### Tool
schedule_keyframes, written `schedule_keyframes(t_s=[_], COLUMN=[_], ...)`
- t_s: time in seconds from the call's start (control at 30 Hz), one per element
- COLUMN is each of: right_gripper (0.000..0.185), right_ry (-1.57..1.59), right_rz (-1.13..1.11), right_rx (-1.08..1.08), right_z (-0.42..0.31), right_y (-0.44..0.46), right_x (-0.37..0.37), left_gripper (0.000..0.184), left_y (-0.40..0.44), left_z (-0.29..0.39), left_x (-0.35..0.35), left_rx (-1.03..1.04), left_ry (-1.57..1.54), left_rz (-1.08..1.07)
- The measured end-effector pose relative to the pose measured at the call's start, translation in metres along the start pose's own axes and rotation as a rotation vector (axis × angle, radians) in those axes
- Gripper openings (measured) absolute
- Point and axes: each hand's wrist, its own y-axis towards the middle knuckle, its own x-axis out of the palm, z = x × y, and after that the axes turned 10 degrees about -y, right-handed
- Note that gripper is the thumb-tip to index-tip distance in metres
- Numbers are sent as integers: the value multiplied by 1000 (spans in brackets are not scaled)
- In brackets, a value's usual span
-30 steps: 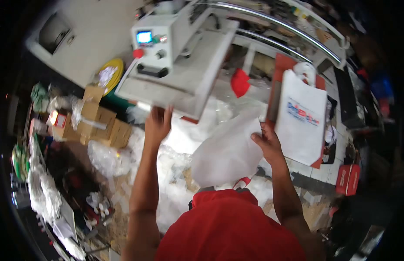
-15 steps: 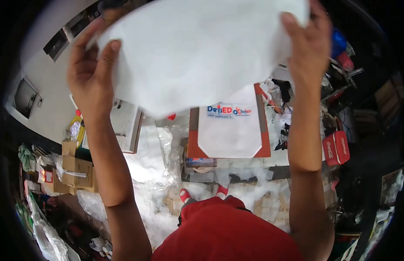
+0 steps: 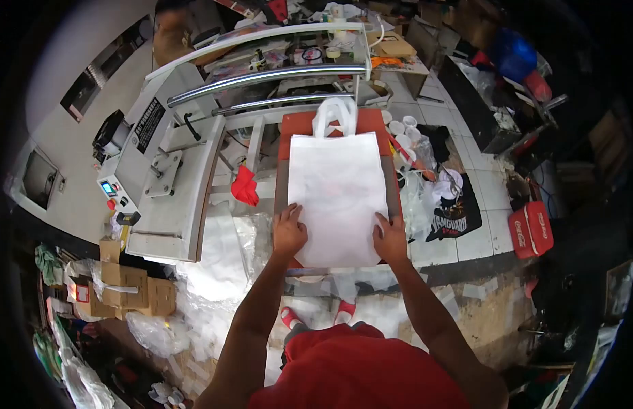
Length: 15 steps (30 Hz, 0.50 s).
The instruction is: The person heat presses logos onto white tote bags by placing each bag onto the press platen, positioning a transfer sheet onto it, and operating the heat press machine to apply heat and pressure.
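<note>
A white sheet (image 3: 337,204) lies flat over the red-edged press platen (image 3: 286,146), covering the printed lettering. White looped bag handles (image 3: 335,117) stick out past its far edge. My left hand (image 3: 289,233) rests at the sheet's left edge, fingers stretched out and thumb on the white surface. Opposite it, my right hand (image 3: 390,238) touches the right edge the same way. Both hands look open, with fingers apart.
The heat press (image 3: 170,177) stands left, its metal rails (image 3: 275,78) running behind the platen. A red cloth (image 3: 245,187) hangs between them. On the right are a black printed bag (image 3: 459,211) and a red cooler (image 3: 530,230). Cardboard boxes (image 3: 129,286) sit lower left. Another person (image 3: 173,34) is at upper left.
Both hands have come down from high in front of me. The white sheet they held up now lies on the platen, over the blue and red lettering. The heat press has come into fuller view.
</note>
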Motion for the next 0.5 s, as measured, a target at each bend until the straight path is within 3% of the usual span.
schedule_keyframes(t_s=[0.33, 0.4, 0.43, 0.47, 0.5], right_gripper=[42, 40, 40, 40, 36], right_ry=[-169, -136, -35, 70, 209], right_rz=[97, 62, 177, 283, 291], right_rx=[-41, 31, -5, -41, 72], right_z=[-12, -13, 0, 20, 30], right_y=[0, 2, -1, -5, -16], right_x=[5, 3, 12, 21, 9], left_gripper=[50, 48, 48, 48, 49], left_y=[1, -2, -7, -13, -27], left_z=[8, -2, -6, -6, -7], left_x=[-7, -6, -11, -23, -37], left_rx=[-46, 12, -9, -16, -37], left_ry=[72, -1, -1, -143, -281], left_rz=[10, 56, 53, 160, 265])
